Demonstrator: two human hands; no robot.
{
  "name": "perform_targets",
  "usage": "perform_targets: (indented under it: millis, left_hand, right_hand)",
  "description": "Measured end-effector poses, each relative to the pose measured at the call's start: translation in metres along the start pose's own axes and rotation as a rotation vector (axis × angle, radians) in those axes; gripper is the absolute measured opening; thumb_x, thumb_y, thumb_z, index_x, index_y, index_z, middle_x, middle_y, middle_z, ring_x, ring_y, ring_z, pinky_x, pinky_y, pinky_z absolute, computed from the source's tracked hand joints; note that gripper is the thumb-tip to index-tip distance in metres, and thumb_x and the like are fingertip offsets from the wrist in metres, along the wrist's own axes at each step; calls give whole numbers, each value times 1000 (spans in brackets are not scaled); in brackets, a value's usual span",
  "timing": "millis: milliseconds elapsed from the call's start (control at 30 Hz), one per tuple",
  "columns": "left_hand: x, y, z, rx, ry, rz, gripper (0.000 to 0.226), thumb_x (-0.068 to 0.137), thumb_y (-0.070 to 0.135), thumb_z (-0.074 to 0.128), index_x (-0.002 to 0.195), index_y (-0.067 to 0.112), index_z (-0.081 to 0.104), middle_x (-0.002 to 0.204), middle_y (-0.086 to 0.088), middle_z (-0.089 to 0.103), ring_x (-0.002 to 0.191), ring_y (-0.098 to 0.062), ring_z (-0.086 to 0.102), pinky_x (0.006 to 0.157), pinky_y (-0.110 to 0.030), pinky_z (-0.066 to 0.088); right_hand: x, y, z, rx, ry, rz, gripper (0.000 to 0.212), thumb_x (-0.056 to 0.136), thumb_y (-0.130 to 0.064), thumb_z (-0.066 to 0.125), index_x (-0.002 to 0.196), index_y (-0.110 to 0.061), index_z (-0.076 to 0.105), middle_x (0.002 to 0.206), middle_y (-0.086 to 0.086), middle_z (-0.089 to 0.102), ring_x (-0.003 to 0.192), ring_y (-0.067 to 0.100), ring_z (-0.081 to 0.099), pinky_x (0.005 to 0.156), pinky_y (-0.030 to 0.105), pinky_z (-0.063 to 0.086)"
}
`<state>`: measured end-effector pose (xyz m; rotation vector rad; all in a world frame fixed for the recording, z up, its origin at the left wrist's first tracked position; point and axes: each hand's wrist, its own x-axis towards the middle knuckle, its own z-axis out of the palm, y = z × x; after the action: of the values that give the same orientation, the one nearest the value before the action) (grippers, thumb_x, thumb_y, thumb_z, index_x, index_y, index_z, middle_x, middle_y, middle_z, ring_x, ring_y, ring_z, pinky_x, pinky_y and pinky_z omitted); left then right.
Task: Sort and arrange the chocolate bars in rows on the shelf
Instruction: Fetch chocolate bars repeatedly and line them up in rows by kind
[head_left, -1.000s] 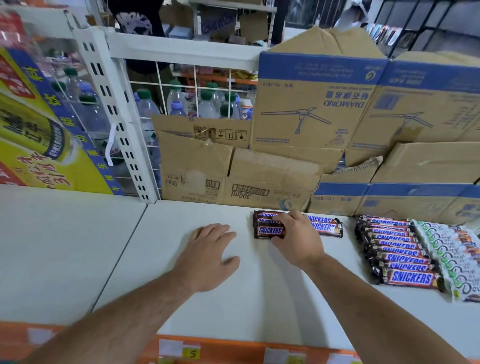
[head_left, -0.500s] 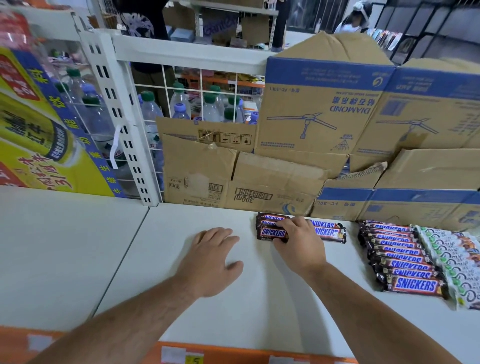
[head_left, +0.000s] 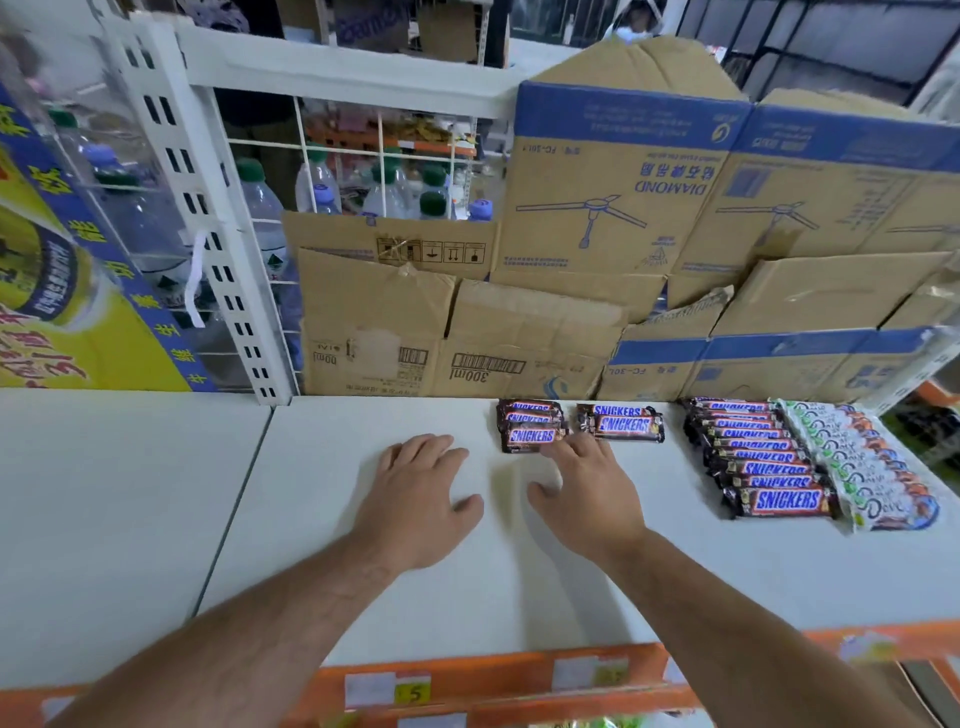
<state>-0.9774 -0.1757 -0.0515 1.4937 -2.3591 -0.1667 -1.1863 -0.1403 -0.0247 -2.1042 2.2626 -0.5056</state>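
Observation:
On the white shelf (head_left: 363, 597) lie two small stacks of brown Snickers bars: a left stack (head_left: 530, 426) and a right stack (head_left: 621, 422), near the back. My right hand (head_left: 587, 488) lies open just in front of them, fingertips touching the front bar of the left stack. Flat on the shelf to the left rests my left hand (head_left: 421, 493), holding nothing. Further right, a long row of Snickers bars (head_left: 758, 462) runs front to back, with a row of white-wrapped bars (head_left: 862, 467) beside it.
Flattened cardboard boxes (head_left: 597, 249) stand along the back of the shelf. A white slotted upright (head_left: 208, 228) and wire grid with water bottles (head_left: 322, 187) stand at the back left. A yellow and blue poster (head_left: 62, 291) is at left. The orange price rail (head_left: 467, 686) runs along the front edge.
My right hand has let go of the Snickers bars and drawn back toward me, fingers now spread. The bars now lie as two separate stacks. My left hand stayed put.

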Motion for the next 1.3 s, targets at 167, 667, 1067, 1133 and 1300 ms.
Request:
perform_targets:
  millis: [167, 667, 1067, 1133, 1300]
  left_hand:
    - [-1, 1, -10, -5, -112, -5, 61, 88, 56, 45, 143, 29, 40, 154, 8, 30, 141, -12, 19, 115, -34, 14]
    - [-127, -24, -103, 57, -88, -287, 60, 84, 54, 50, 139, 29, 41, 144, 5, 42, 134, -17, 35, 110, -38, 27]
    - [-247, -115, -166, 53, 2, -510, 62, 86, 53, 50, 142, 30, 38, 145, 5, 40, 135, -19, 32, 110, -39, 27]
    - [-265, -144, -178, 63, 16, -524, 62, 86, 54, 50, 142, 30, 38, 145, 5, 40, 135, -19, 32, 109, -38, 27]
    - [-310, -233, -217, 72, 85, -559, 61, 85, 53, 51, 140, 30, 41, 142, 6, 43, 132, -18, 34, 108, -36, 28]
  right_hand:
    - [-29, -15, -15, -18, -200, 12, 55, 80, -49, 57, 130, -28, 53, 126, -3, 51, 119, 20, 45, 93, 35, 46]
    - [-93, -89, -30, 222, -259, -169, 55, 77, -55, 61, 125, -28, 56, 124, -3, 53, 121, 19, 48, 96, 32, 42]
    - [-124, -236, -7, 224, -382, -429, 57, 84, -50, 55, 136, -30, 45, 137, -8, 43, 125, 13, 43, 99, 32, 43]
    - [-126, -275, 0, 215, -381, -468, 58, 84, -53, 55, 137, -30, 45, 137, -6, 43, 127, 15, 43, 100, 32, 42]
    - [-130, -390, 25, 195, -374, -531, 56, 84, -43, 59, 136, -29, 46, 136, -5, 44, 128, 15, 41, 102, 30, 37]
